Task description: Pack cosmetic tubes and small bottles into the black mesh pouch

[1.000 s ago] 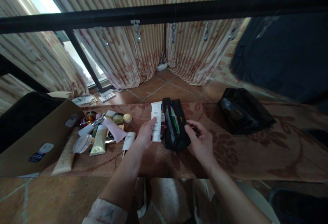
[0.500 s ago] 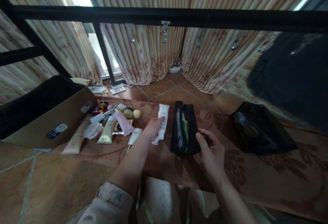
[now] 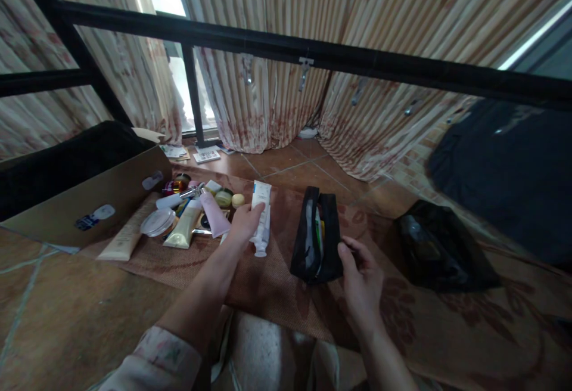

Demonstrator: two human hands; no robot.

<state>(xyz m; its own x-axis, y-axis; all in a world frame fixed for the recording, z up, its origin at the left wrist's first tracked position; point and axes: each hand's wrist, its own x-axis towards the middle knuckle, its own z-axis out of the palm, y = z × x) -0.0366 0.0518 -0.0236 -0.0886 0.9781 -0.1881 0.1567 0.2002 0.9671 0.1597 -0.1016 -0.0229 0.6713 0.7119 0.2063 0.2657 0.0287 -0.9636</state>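
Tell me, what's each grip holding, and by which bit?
The left grip holds the white tube by its middle; the right grip touches the black pouch at its right edge, perhaps pinching it.

I've got the pouch [image 3: 330, 233] sitting on the cloth [image 3: 277, 286], some small stuff [image 3: 319, 231] inside it. My right hand [image 3: 364, 275] is at its right edge, with a bag [image 3: 451, 254] well off to the right. Left of the pouch: a tube [image 3: 261, 195] in my left hand [image 3: 245, 223], then the pile of tubes and jars [image 3: 185, 224], then a box [image 3: 129, 194] furthest left. Behind it there's floor [image 3: 290, 167], then curtains [image 3: 281, 99].
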